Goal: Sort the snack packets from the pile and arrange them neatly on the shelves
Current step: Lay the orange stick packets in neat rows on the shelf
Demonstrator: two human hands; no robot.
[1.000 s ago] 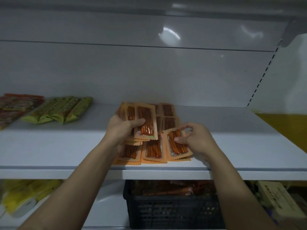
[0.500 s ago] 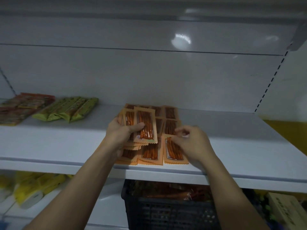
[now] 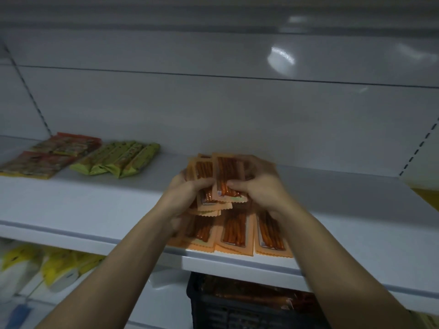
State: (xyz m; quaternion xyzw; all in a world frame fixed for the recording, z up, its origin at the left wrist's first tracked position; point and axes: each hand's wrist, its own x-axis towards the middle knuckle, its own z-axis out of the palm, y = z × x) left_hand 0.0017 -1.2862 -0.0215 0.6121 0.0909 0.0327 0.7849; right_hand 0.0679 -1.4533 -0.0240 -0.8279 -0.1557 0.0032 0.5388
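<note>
Both my hands hold a fanned stack of orange snack packets [image 3: 227,173] above the white shelf [image 3: 99,205]. My left hand [image 3: 184,195] grips the stack from its left side, thumb across the front. From the right, my right hand [image 3: 257,184] pinches the top packet with thumb and fingers. Under my hands, three more orange packets [image 3: 234,231] lie side by side at the shelf's front edge. Further packets behind the held stack are hidden by my hands.
Green packets [image 3: 118,160] and red-yellow packets [image 3: 50,155] lie on the shelf's left part. A dark crate [image 3: 237,307] holding orange packets stands below the shelf. Yellow-white packs [image 3: 35,269] sit on the lower left shelf. The shelf's right half is bare.
My right hand left the front-right packet lying on the shelf and moved up to the stack held in my left hand, now pinching its top packet. The view shifted right.
</note>
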